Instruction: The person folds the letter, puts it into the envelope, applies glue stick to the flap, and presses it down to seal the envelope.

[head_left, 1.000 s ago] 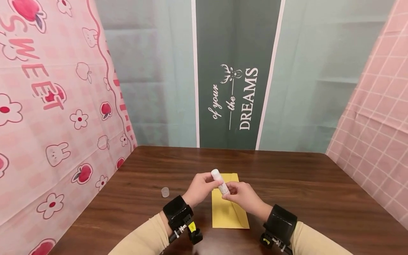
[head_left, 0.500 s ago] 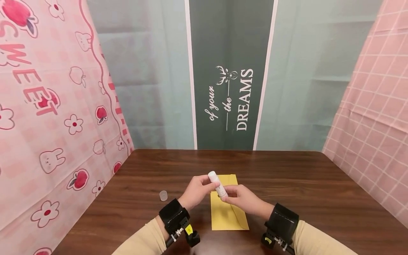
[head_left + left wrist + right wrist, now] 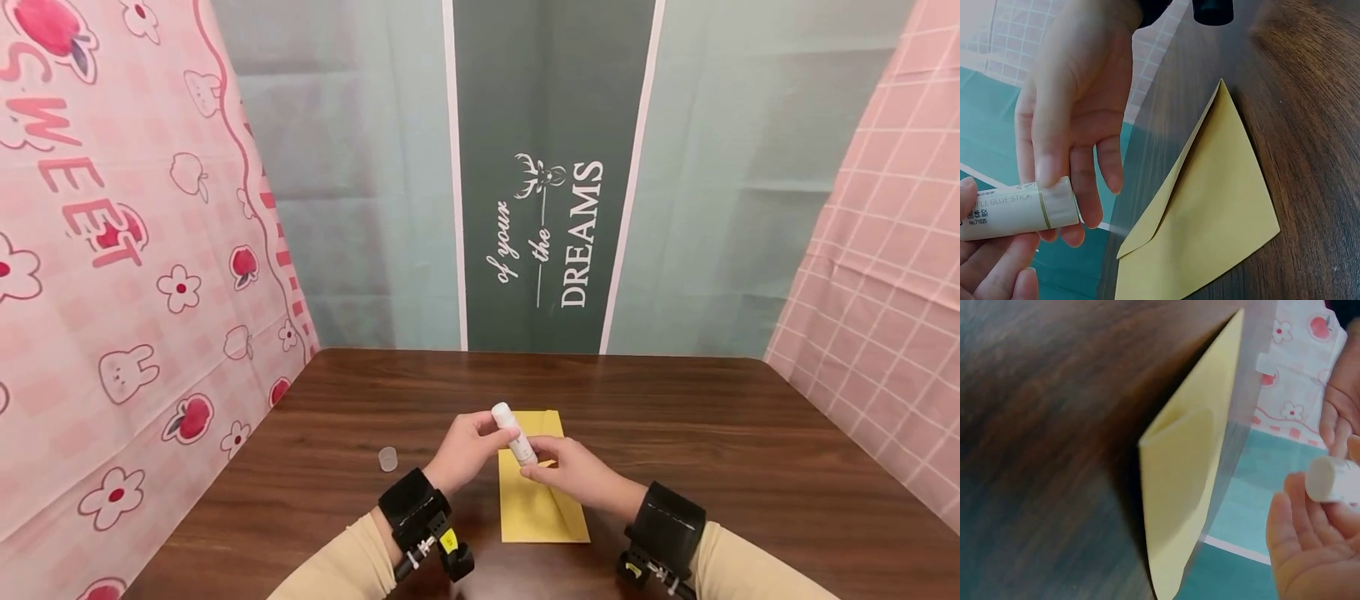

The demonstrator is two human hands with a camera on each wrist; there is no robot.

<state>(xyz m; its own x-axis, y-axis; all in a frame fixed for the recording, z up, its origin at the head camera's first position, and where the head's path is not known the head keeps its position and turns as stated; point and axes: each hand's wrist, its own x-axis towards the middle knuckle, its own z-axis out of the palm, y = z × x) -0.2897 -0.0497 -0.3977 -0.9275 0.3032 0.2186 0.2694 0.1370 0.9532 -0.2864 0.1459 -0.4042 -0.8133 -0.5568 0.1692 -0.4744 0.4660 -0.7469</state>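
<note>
A white glue stick [image 3: 514, 435] is held slanted above a yellow envelope [image 3: 538, 504], its white top pointing up and left in the head view. My left hand [image 3: 465, 450] pinches the barrel between thumb and fingers. At the lower end, my right hand [image 3: 577, 475] has its thumb and fingertips on the base [image 3: 1060, 203], as the left wrist view shows. Printed lettering faces the left wrist camera. Under both hands the envelope lies on the table with its flap side up, the flap slightly raised.
On the dark wooden table [image 3: 337, 533], left of my left hand, sits a small translucent cap [image 3: 387, 459]. A green curtain [image 3: 543, 100] hangs behind the table, with pink patterned cloths at the left [image 3: 150, 208] and right [image 3: 885, 250].
Both hands keep hold of the glue stick in nearly the same spot above the envelope. The right thumb and fingers have shifted slightly at its base. The head view sways a little.
</note>
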